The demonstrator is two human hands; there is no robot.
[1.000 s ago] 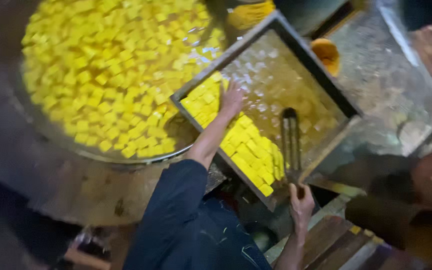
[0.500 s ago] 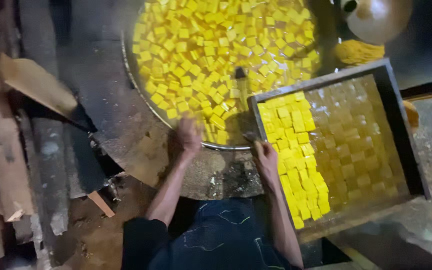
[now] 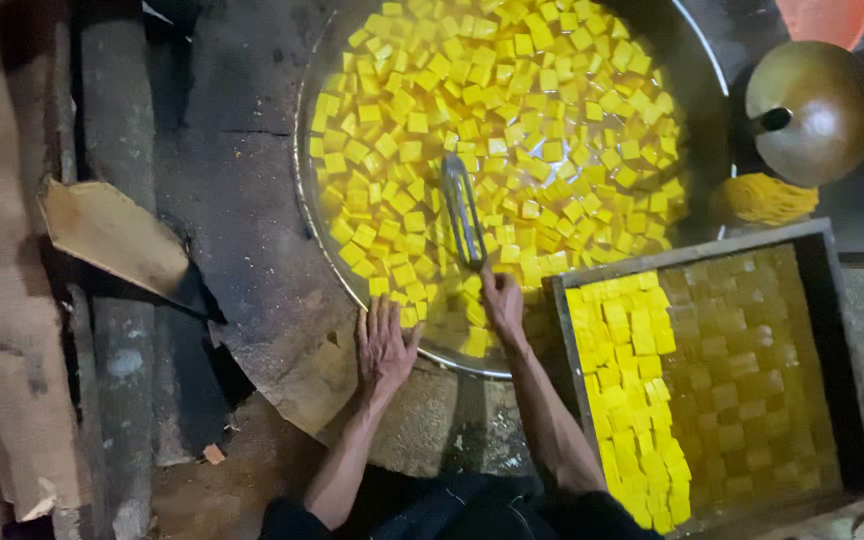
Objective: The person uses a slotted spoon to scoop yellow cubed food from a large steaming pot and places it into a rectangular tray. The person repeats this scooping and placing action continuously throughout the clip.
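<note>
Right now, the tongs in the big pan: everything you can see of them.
The tongs are long, slim, grey metal, two narrow arms lying close together. They point away from the person, out over the yellow cubes in the round pan, slightly tilted. The right hand grips the near end. Whether the far tips touch the cubes cannot be told.

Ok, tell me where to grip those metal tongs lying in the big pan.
Probably the near end of the tongs, coming from the pan's near rim. They lie lengthwise over the yellow cubes, the near end pointing at the person, where the right hand already holds them.
</note>
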